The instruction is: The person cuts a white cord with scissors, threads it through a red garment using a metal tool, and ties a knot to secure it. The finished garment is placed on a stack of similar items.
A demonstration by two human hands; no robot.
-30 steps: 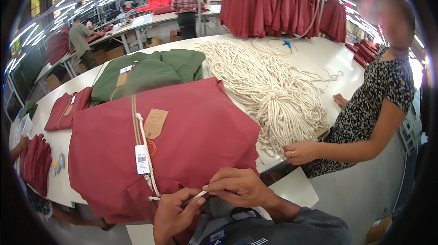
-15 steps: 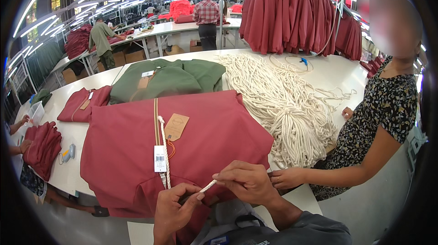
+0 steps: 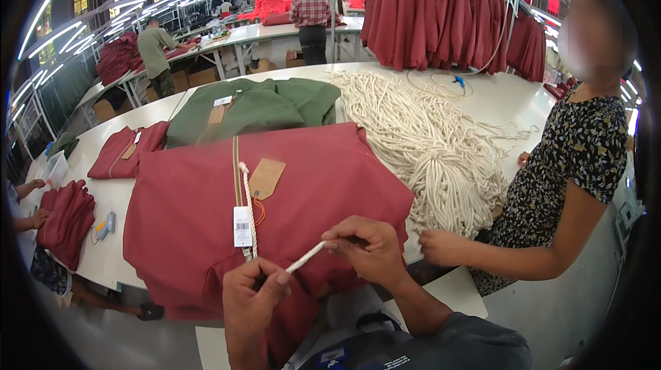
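Note:
A dark red garment (image 3: 310,191) lies folded on the white table (image 3: 496,101), with a brown paper tag (image 3: 266,177) and a white label (image 3: 242,225) on it. A white cord (image 3: 248,205) runs down its middle. My left hand (image 3: 251,294) and my right hand (image 3: 365,246) each pinch one end of a short stretch of white cord (image 3: 306,256) held taut between them, just above the garment's near edge.
A big heap of white cords (image 3: 427,143) lies right of the garment. A green garment (image 3: 255,108) lies behind it, smaller red pieces (image 3: 127,150) to the left. A person in a patterned top (image 3: 578,163) stands at the right. Red garments (image 3: 441,12) hang behind.
The view has tilted up a little. My hands have drawn apart, and the cord piece between them is longer and tauter.

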